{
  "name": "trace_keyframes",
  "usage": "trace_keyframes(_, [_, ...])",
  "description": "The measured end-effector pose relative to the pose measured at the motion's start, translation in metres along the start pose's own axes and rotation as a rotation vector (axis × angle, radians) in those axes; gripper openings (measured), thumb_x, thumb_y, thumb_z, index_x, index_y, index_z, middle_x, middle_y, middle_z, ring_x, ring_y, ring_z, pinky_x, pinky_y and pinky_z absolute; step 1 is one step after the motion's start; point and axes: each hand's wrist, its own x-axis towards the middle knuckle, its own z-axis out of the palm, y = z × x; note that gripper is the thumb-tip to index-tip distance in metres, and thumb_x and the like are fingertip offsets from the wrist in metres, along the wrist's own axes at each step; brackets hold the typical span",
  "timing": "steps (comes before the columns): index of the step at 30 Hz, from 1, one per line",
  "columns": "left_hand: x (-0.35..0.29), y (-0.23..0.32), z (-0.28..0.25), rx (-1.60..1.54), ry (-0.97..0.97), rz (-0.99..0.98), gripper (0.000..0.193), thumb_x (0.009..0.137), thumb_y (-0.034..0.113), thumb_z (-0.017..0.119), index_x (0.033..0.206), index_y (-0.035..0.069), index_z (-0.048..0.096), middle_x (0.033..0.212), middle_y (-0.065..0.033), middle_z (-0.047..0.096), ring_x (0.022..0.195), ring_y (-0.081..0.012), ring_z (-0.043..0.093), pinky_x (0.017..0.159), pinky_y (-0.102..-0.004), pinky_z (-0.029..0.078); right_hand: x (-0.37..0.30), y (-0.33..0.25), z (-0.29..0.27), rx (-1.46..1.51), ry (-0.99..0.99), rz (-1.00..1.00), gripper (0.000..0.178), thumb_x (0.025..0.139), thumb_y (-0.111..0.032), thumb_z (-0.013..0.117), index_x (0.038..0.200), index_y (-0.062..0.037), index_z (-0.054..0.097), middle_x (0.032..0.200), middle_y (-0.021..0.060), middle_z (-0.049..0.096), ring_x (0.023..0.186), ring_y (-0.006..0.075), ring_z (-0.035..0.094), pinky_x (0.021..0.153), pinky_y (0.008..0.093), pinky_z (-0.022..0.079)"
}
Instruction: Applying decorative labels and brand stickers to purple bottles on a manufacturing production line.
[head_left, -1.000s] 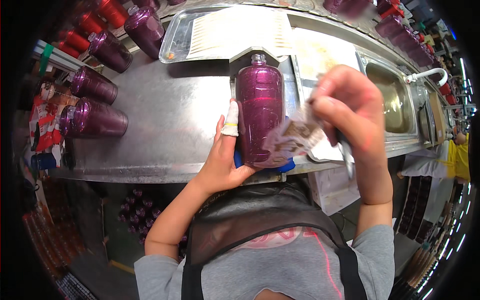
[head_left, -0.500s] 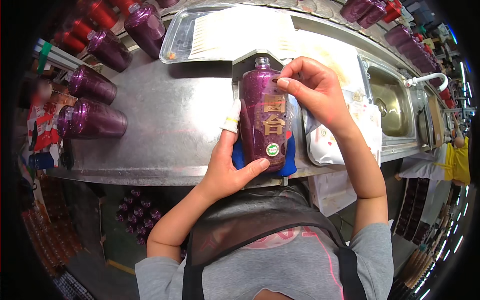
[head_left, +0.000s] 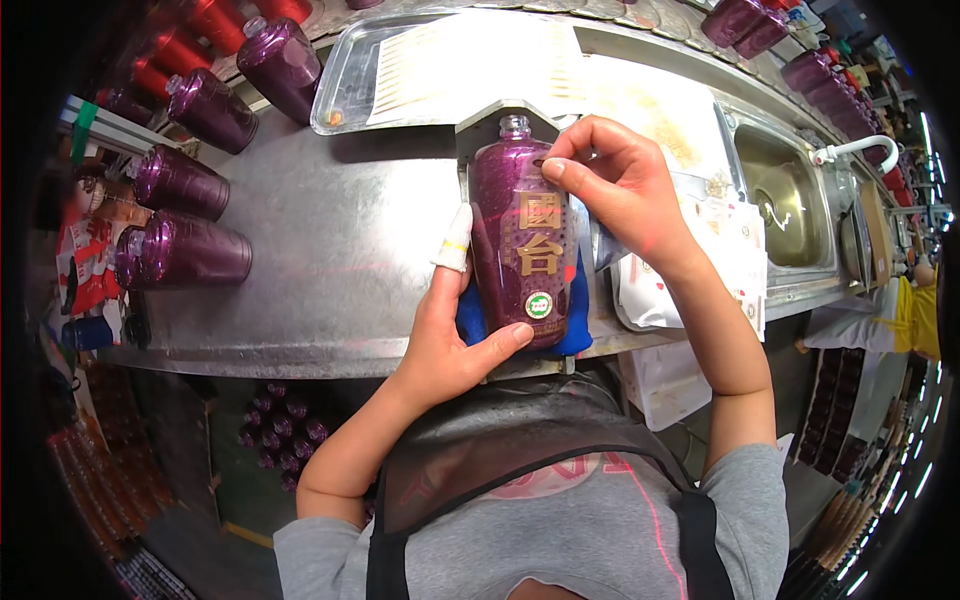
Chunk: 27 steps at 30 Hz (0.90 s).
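Note:
A purple glass bottle (head_left: 520,290) with gold characters and a round green-and-white sticker lies in front of me, its clear neck pointing away. My left hand (head_left: 450,350) holds it from the left, fingers along its side and thumb on the lower front. A white wrap with a yellow band covers one fingertip. My right hand (head_left: 620,190) is closed in a pinch at the bottle's upper right shoulder. A tiny dark piece shows at those fingertips, too small to name. Blue cloth (head_left: 580,310) lies under the bottle, and an angled metal stop (head_left: 487,128) stands around its neck end.
Several purple bottles (head_left: 180,183) stand on the left of the metal table (head_left: 350,240). Beyond is a clear tray (head_left: 340,90) with a white sheet (head_left: 480,60) bearing rows of thin strips. To the right are printed white papers (head_left: 735,250) and a sink (head_left: 790,210) with a white faucet (head_left: 865,145).
The whole view has shifted slightly, so the bottle and both hands appear a little further left. The pinching right fingertips remain at the bottle's shoulder, and the left grip is the same.

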Motion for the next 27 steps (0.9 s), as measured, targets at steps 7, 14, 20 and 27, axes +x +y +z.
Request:
trace_keyframes(7, [0.0013, -0.0008, -0.0013, 0.046, -0.007, 0.034, 0.101, 0.079, 0.018, 0.074, 0.149, -0.004, 0.006, 0.149, -0.0223, 0.027, 0.137, -0.0295, 0.032, 0.112, -0.0386, 0.026, -0.0012, 0.0018, 0.0032, 0.023, 0.02, -0.013, 0.008, 0.085, -0.007, 0.068, 0.086, -0.0008, 0.064, 0.078, -0.0014, 0.061, 0.068, 0.0019, 0.055, 0.059, 0.0174, 0.045])
trace_keyframes(14, [0.001, 0.0, -0.003, 0.031, -0.015, 0.036, 0.101, 0.079, 0.019, 0.074, 0.15, -0.003, 0.005, 0.149, -0.0225, 0.027, 0.137, -0.0301, 0.033, 0.112, -0.0388, 0.027, -0.0003, 0.0041, 0.0062, 0.051, 0.027, -0.018, 0.008, 0.085, -0.007, 0.068, 0.087, -0.0007, 0.064, 0.078, -0.0016, 0.061, 0.068, 0.0021, 0.055, 0.059, 0.0176, 0.045])
trace_keyframes(20, [0.0005, 0.0011, -0.0034, 0.041, -0.017, 0.022, 0.102, 0.079, 0.019, 0.074, 0.15, -0.003, 0.004, 0.149, -0.0227, 0.027, 0.137, -0.0301, 0.032, 0.112, -0.039, 0.027, 0.0007, 0.0063, 0.007, 0.053, 0.036, -0.01, 0.008, 0.083, -0.008, 0.069, 0.086, -0.002, 0.065, 0.077, -0.0029, 0.06, 0.065, 0.0007, 0.052, 0.057, 0.0169, 0.042])
trace_keyframes(27, [0.0013, 0.0014, -0.0039, 0.053, -0.025, 0.015, 0.102, 0.079, 0.02, 0.075, 0.15, -0.002, 0.004, 0.149, -0.0226, 0.027, 0.137, -0.03, 0.032, 0.112, -0.039, 0.027, 0.0011, 0.0081, 0.0076, 0.046, 0.053, -0.006, 0.008, 0.082, -0.007, 0.07, 0.086, -0.003, 0.065, 0.075, -0.0038, 0.06, 0.062, -0.0005, 0.049, 0.054, 0.0164, 0.04])
